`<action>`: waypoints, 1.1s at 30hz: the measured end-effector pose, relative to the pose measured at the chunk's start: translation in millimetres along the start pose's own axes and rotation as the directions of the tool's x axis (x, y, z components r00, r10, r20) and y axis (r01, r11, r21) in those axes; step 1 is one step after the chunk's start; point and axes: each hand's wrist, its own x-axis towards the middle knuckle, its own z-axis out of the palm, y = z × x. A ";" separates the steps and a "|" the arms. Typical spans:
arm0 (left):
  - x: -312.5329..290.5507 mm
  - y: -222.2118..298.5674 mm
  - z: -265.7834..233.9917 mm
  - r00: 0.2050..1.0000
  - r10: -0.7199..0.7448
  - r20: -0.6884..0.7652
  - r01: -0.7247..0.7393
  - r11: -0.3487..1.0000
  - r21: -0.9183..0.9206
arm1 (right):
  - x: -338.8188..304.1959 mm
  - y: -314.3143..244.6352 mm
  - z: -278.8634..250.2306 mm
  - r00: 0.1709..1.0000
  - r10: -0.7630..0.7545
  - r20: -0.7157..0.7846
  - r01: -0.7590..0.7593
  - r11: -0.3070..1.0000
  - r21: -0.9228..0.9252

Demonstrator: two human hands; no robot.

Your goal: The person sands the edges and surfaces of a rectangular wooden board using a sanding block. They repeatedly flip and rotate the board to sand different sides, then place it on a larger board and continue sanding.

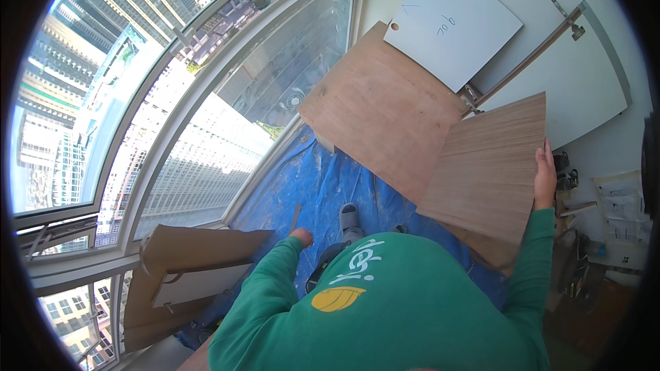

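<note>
A wood-grained panel stands tilted on my right, and my right hand is closed on its outer edge, fingers along the rim. My left hand hangs low by my body with curled fingers; whatever it may hold is hidden. Just beyond it, a thin brownish strip shows against the blue sheet, and I cannot tell whether it touches the hand. Behind the wood-grained panel lies a larger reddish-brown plywood board, partly covered by it.
Blue plastic sheeting covers the floor. A white board with handwriting and a white door panel with hinges lean by the wall. Cardboard and a white panel lean at left, beside tall windows. Tools and clutter sit at right.
</note>
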 end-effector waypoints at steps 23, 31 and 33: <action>8.1 42.5 -54.1 0.826 -0.535 0.176 0.563 0.768 -0.306 | 4.7 5.0 -0.5 0.999 0.030 -0.020 -0.030 1.000 0.007; 6.6 32.5 -29.9 0.905 -0.416 0.089 0.418 0.832 -0.365 | 3.4 -2.0 10.4 1.000 -0.006 -0.007 0.006 1.000 -0.026; 11.2 27.4 -25.2 0.915 -0.402 -0.022 0.376 0.873 -0.309 | 2.9 -4.5 12.9 1.000 -0.011 -0.002 0.011 0.999 -0.034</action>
